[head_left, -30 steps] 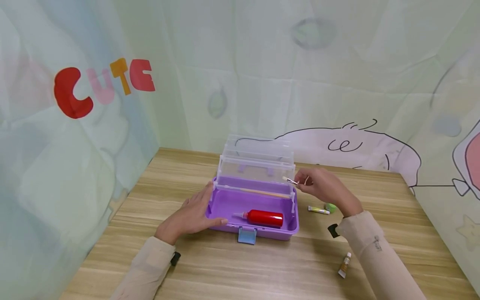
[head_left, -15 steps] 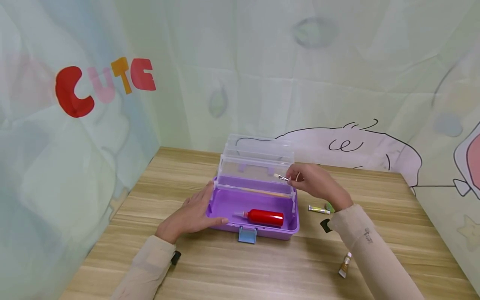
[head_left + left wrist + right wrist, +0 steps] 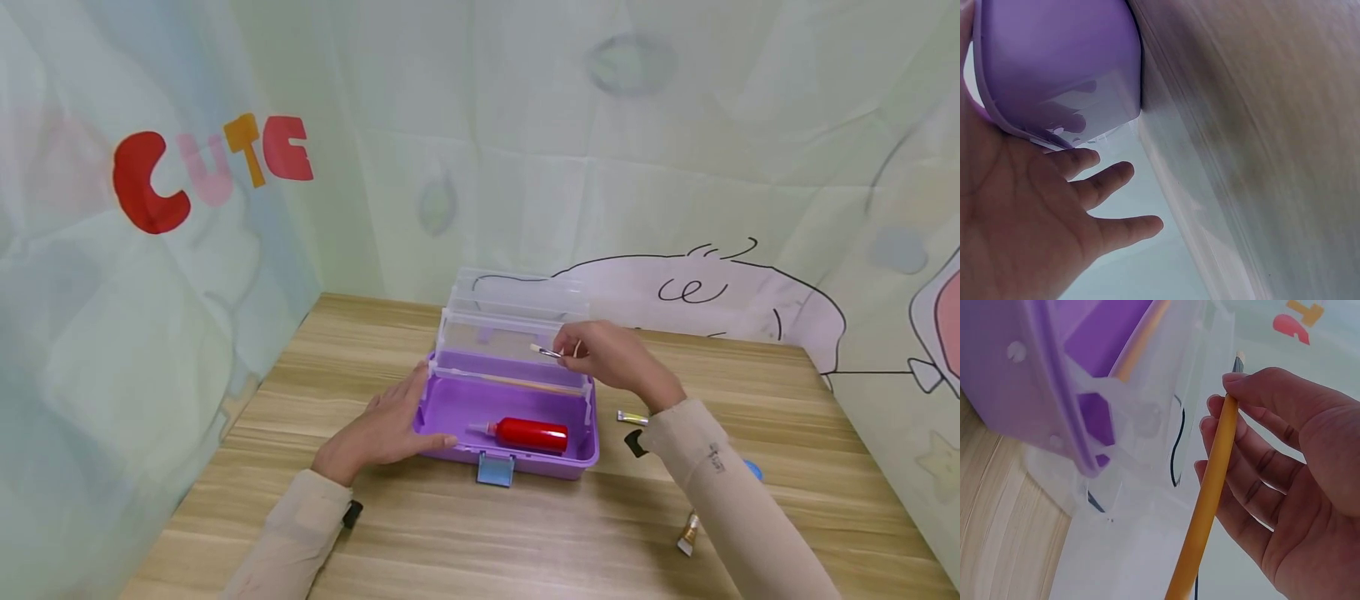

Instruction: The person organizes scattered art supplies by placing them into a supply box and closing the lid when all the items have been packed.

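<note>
A purple storage box (image 3: 465, 402) stands with its clear lid and trays raised at the back. My left hand (image 3: 381, 427) rests at its left front corner, thumb over the front rim, other fingers straight along the side; the left wrist view shows them spread beside the purple wall (image 3: 1066, 56). Between thumb and fingertips, my right hand (image 3: 609, 357) pinches a paintbrush with a yellow-orange handle (image 3: 1210, 487), held above the clear tray (image 3: 457, 373), its pale bristles (image 3: 534, 347) pointing left. Another brush (image 3: 528, 384) lies in that tray. On the box floor lies a red bottle (image 3: 531, 434) with a clear nozzle.
A blue latch (image 3: 495, 469) hangs open at the box front. To the right, a yellow paint tube (image 3: 632, 417) and a brown one (image 3: 687, 535) lie on the wooden table (image 3: 585, 542). A blue round piece (image 3: 753, 470) shows beside the right sleeve. Printed cloth walls enclose the table.
My right hand has moved left with the paintbrush, further over the tray. The sleeve now hides the green piece and uncovers the blue one. My left hand stays put.
</note>
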`<state>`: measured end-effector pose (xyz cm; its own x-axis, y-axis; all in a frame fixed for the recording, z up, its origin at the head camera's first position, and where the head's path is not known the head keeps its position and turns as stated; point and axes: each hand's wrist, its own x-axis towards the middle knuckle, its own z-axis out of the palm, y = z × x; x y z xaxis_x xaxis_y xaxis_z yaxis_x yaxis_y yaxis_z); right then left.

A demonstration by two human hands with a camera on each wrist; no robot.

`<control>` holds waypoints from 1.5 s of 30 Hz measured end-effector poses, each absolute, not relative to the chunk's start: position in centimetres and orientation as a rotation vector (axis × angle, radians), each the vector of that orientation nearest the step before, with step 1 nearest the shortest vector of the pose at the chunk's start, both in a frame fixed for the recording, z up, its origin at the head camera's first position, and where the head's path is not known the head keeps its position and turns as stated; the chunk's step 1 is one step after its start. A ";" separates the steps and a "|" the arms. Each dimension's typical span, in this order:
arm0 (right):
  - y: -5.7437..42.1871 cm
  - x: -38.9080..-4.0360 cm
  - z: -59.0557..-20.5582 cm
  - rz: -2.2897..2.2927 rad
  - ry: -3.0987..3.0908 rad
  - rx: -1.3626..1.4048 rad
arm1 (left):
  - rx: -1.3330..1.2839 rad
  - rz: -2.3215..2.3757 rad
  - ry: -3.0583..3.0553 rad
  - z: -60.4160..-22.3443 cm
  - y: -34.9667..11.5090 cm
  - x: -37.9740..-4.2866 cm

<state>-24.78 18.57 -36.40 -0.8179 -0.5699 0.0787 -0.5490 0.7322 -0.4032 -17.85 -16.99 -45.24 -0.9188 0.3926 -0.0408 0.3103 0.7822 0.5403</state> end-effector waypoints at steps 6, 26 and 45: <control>17.2 -25.2 -36.1 -0.648 2.845 -0.949 | 0.553 0.809 2.816 -45.3 -17.1 -17.8; 13.7 -25.8 -35.8 -0.612 2.779 -0.995 | 0.571 0.798 2.818 -45.2 -17.1 -17.7; 10.5 -26.1 -35.3 -0.566 2.774 -1.083 | 0.543 0.819 2.809 -45.0 -17.2 -17.7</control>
